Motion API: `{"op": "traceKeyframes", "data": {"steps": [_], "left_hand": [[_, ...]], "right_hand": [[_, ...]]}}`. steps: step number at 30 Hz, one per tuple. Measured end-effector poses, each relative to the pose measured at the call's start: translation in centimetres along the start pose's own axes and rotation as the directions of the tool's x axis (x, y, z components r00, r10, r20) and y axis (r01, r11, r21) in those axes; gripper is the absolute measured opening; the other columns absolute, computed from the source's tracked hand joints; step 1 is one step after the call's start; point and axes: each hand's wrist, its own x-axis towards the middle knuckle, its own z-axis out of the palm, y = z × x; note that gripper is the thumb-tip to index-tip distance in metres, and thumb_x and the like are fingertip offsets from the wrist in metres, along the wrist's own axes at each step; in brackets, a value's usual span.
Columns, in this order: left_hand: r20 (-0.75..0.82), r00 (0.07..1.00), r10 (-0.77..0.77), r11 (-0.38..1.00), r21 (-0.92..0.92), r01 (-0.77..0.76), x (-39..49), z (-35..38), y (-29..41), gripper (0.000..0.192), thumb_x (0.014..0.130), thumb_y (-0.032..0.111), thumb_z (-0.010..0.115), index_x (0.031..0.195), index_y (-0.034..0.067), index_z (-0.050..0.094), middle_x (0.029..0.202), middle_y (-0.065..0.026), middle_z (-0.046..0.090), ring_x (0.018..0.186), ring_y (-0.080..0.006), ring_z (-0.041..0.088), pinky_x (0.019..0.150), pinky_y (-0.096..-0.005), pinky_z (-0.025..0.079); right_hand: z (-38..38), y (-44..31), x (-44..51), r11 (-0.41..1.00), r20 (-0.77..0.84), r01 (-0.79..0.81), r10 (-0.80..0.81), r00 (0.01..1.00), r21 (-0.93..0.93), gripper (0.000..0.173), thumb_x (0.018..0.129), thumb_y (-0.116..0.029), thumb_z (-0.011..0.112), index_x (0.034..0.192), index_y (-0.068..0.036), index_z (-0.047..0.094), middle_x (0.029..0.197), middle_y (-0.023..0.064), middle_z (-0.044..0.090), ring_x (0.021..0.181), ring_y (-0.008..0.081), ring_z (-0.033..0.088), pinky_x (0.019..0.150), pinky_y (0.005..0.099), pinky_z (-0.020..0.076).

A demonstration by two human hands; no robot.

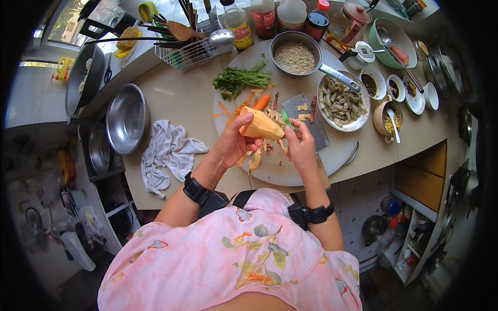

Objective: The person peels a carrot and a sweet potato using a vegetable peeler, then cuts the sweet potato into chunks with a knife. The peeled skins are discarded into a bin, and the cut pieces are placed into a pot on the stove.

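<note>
My left hand [233, 145] grips a pale orange peeled root [260, 126], which looks like a sweet potato, above the round white cutting board [280, 171]. At its narrow end, my right hand [301, 142] has its fingers around a small green tool [286, 118], probably a peeler; its working edge is hidden. Beneath lie strips of peel [256, 157], some orange and some with reddish skin. An orange carrot [263, 102] rests just beyond the root. A cleaver blade [313, 130] lies flat on the board, with scraps of peel on it.
Green herbs [243, 79] and a saucepan of oats [297, 58] sit toward the board's far side. To the right stand a plate of shrimp [344, 103] and a mug of corn [389, 120]. A cloth [169, 155] and a steel basin [127, 118] are on the left.
</note>
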Motion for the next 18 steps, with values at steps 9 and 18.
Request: {"op": "traceKeyframes", "data": {"steps": [9,18], "left_hand": [[-0.135,0.990,0.044,0.999,-0.023,-0.047,-0.6,-1.9,-1.7,0.059,0.089,0.051,0.067,0.129,0.009,0.056,0.113,-0.0079,0.067,0.088,-0.0173,0.064,0.070,-0.0295,0.052],[-0.024,0.999,0.033,0.983,0.179,-0.028,-2.0,-2.3,-2.3,0.061,0.079,0.042,0.071,0.128,0.010,0.055,0.122,-0.0097,0.063,0.109,-0.0215,0.064,0.081,-0.0354,0.054]], "right_hand": [[-8.3,3.5,-3.6,0.692,-0.181,0.065,-0.278,0.943,-0.719,0.049,0.087,-0.016,0.069,0.131,-0.008,0.049,0.103,0.0169,0.071,0.086,0.0301,0.070,0.078,0.0386,0.0529],[-9.2,3.1,-4.9,0.784,-0.108,0.217,-0.338,0.935,-0.582,0.057,0.083,-0.005,0.074,0.135,-0.007,0.050,0.119,0.0170,0.067,0.106,0.0237,0.068,0.084,0.0349,0.0540]]}}
